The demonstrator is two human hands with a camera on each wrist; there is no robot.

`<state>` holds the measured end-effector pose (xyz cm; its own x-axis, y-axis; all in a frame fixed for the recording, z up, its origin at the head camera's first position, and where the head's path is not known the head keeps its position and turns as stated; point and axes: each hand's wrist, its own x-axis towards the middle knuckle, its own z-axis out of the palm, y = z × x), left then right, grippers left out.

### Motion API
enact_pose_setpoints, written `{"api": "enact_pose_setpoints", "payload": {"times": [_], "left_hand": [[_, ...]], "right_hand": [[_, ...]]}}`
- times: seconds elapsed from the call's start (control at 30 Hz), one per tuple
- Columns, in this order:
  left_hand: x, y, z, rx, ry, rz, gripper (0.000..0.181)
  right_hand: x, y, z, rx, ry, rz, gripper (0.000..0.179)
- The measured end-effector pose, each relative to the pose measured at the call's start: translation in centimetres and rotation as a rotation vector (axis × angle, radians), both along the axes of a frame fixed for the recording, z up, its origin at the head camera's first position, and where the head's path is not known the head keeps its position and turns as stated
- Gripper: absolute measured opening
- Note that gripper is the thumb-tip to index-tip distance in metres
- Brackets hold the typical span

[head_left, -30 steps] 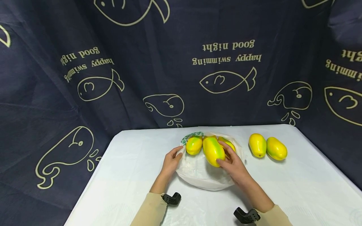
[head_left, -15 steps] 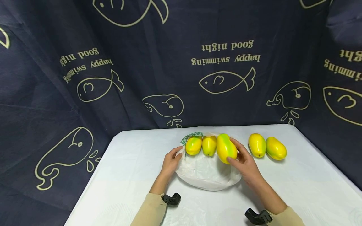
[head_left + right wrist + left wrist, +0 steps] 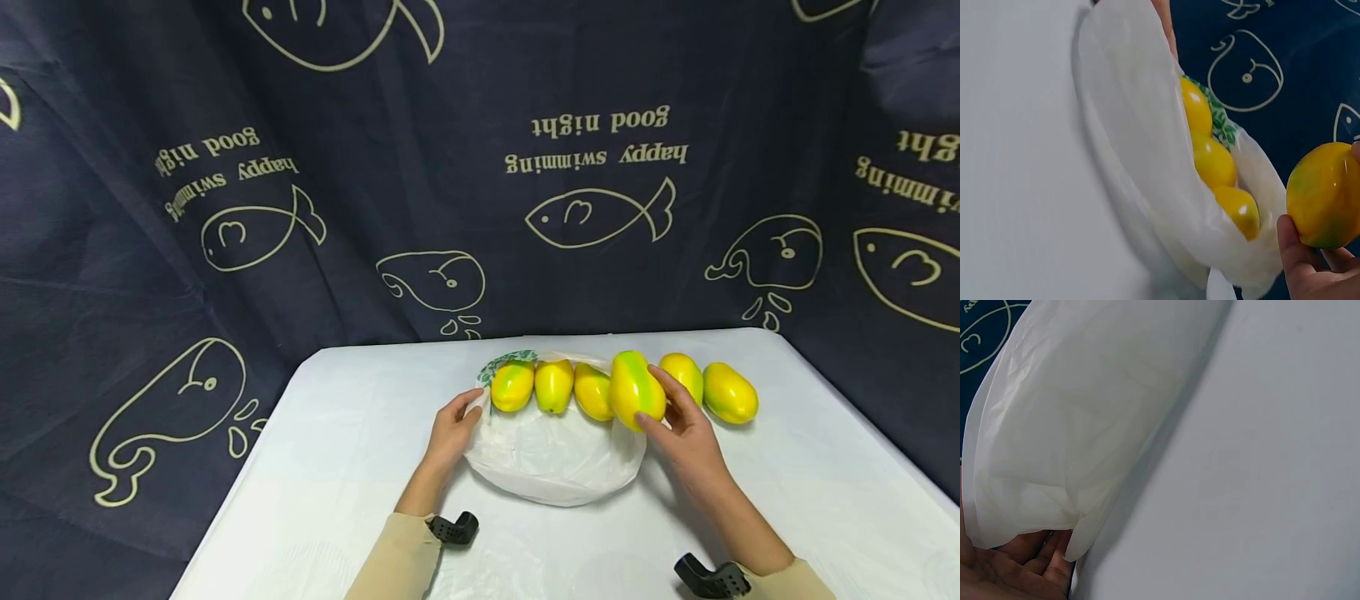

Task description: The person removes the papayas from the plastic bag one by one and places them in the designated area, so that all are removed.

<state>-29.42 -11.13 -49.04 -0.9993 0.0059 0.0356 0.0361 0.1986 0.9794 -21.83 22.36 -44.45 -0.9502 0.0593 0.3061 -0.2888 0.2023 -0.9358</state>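
My right hand point(image 3: 688, 442) holds a yellow mango point(image 3: 633, 393) with a green stripe, thumb and fingers on opposite sides. In the head view it overlaps the right rim of a white plastic bag point(image 3: 555, 485); in the right wrist view the held mango point(image 3: 1325, 197) appears beside the bag's mouth. Inside the open bag, three more mangoes point(image 3: 553, 388) lie in a row at the back. At the bag's left rim my left hand point(image 3: 452, 429) pinches the thin plastic. The left wrist view has fingers of that hand point(image 3: 1016, 572) partly hidden behind the bag's edge.
Two mangoes point(image 3: 731, 394) lie side by side on the white table point(image 3: 337, 467), right of the bag; the held one's hand partly covers the nearer. Green leaf print point(image 3: 504, 362) marks the bag's back-left rim. A dark printed curtain point(image 3: 450, 183) hangs behind the table.
My right hand has carried the mango rightward from over the middle of the bag to its right rim, uncovering the mangoes behind. My left hand has stayed at the left rim.
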Motion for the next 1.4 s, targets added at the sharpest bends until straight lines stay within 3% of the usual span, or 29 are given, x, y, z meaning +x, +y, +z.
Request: {"api": "enact_pose_setpoints", "payload": {"times": [0.2,0.63,0.93,1.2,1.4], "left_hand": [[-0.1,0.0,-0.1,0.001,0.005,-0.005,0.036],[0.1,0.2,0.3,0.005,0.012,-0.003,0.037],[1.5,0.7,2.6,0.003,-0.001,-0.011,0.038],[0.2,0.2,0.3,-0.005,0.015,0.0,0.037],[0.1,0.0,0.0,0.003,0.013,0.0,0.036]], "right_hand": [[0.0,1.5,-0.2,-0.021,-0.002,-0.092,0.068],[0.5,4.5,-0.3,0.055,-0.067,-0.286,0.067],[1.0,6.9,-0.3,0.08,-0.077,-0.379,0.068],[0.9,8.8,0.0,0.042,-0.127,-0.493,0.066],[0.4,10.0,-0.1,0.002,-0.147,-0.557,0.066]]}}
